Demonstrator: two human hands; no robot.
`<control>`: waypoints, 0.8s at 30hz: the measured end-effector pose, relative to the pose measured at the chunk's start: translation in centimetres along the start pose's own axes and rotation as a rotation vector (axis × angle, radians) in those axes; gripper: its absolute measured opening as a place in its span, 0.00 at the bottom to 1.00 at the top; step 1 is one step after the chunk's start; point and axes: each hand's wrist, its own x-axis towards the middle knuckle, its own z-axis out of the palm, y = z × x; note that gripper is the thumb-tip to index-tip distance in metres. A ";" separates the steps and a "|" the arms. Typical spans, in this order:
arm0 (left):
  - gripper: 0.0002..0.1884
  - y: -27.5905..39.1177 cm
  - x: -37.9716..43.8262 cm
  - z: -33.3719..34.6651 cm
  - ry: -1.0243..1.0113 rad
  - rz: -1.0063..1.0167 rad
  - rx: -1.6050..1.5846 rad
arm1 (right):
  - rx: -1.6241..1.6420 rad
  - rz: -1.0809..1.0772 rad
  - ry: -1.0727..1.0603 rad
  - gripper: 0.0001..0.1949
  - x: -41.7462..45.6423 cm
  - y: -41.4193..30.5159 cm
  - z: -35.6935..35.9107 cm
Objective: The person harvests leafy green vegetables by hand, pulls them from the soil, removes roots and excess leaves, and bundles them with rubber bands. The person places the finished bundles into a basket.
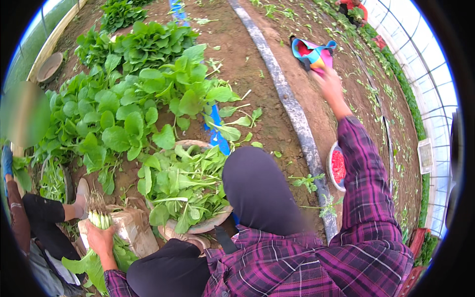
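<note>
My left hand (99, 237) is closed around a bunch of leafy greens (100, 219), its pale stems and roots pointing up and its leaves hanging below. That hand is beside a paper-wrapped block (135, 226). My right arm reaches out over the soil, and my right hand (328, 87) is at the near edge of a colourful fabric bag (318, 55) with something red inside. The hand is blurred, so its grip is unclear. Loose leafy greens (185, 185) fill a wide basin (211, 224) by my feet. A bowl of red strips (337, 167) sits beneath my right forearm.
Rooted leafy plants (122, 107) stand in a dense mass ahead on the left. A blue strip (219, 130) and a grey hose (289, 96) run along the soil. A person in dark trousers (48, 215) sits close at left; another person (354, 11) is far right.
</note>
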 end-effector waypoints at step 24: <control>0.41 -3.2 2.5 1.6 -0.015 0.104 0.024 | 0.992 1.307 0.211 0.16 -18.6 22.6 8.3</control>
